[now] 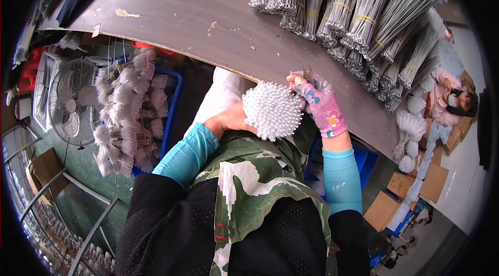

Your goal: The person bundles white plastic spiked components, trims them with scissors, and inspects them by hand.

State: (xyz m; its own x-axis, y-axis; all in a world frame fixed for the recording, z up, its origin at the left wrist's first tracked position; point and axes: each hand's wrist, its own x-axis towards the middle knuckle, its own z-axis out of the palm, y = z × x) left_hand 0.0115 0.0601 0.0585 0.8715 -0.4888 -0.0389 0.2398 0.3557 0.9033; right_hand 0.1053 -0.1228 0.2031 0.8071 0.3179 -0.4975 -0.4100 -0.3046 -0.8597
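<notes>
The table (171, 5) is washed in soft, fairly even light, while the gap (191, 79) beneath it is left in shadow. The white brush (273, 111) is brightly lit and sharply shown near the middle. The table's front edge is bent into a curve, and the metal rails (88, 188) at the left are bowed. Distant people (403, 250) at the lower right are blurred, and the corners are swallowed by black

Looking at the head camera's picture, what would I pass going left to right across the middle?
Round grey wire-caged fan → hanging clusters of clear white-bristled brushes → left grip → the round white knobbly bundle it holds → right grip in a pink patterned glove → person in pink clothing.
</notes>
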